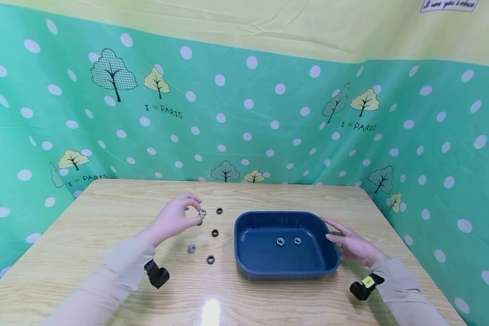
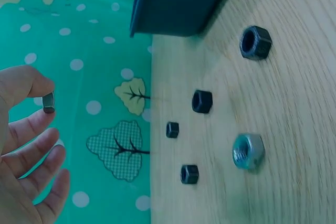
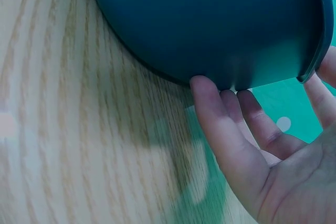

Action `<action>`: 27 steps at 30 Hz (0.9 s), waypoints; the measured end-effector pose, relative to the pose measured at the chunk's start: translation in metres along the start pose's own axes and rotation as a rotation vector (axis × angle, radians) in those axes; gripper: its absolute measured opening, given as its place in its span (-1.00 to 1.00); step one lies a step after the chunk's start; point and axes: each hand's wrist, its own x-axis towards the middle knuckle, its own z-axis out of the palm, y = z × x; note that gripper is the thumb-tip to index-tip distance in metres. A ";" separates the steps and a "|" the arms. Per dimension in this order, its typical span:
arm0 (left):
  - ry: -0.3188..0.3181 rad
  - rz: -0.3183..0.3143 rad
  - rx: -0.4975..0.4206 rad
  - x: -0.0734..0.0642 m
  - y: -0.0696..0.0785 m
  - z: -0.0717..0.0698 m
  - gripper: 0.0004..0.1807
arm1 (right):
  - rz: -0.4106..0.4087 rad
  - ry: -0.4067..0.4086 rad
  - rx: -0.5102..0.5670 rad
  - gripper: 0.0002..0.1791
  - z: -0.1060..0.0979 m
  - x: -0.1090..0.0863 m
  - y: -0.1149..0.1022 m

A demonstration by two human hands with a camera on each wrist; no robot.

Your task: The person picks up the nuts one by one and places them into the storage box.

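Between thumb and index finger, my left hand (image 1: 177,217) pinches a small metal hex nut (image 1: 202,212) above the table's left-centre. The left wrist view shows this nut (image 2: 48,103) edge-on, with the other fingers loosely spread. Below lie several dark nuts (image 1: 215,233) and one silver nut (image 1: 192,249). A dark blue rectangular bin (image 1: 285,273) stands to the right, with two silver nuts (image 1: 280,242) on its floor. My right hand (image 1: 356,246) holds the bin's right side, thumb over the rim and fingers against the outer wall (image 3: 210,35).
Everything stands on a light wood-grain table (image 1: 118,203). A green dotted curtain (image 1: 244,117) with printed trees hangs behind the table and along its sides. Small black devices (image 1: 156,274) are strapped to both wrists.
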 end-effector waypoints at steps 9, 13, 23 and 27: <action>-0.028 0.039 -0.043 0.010 0.021 0.014 -0.92 | 0.014 0.025 -0.002 -0.24 0.002 0.000 0.000; -0.033 0.049 -0.054 0.014 0.030 0.019 -0.91 | 0.012 0.023 0.004 -0.24 0.002 -0.001 0.001; -0.068 0.075 -0.051 0.022 0.047 0.030 -0.90 | 0.003 0.006 0.007 -0.24 0.002 -0.001 0.001; -0.084 0.088 -0.059 0.025 0.054 0.035 -0.90 | 0.007 0.016 0.000 -0.24 0.002 -0.001 0.001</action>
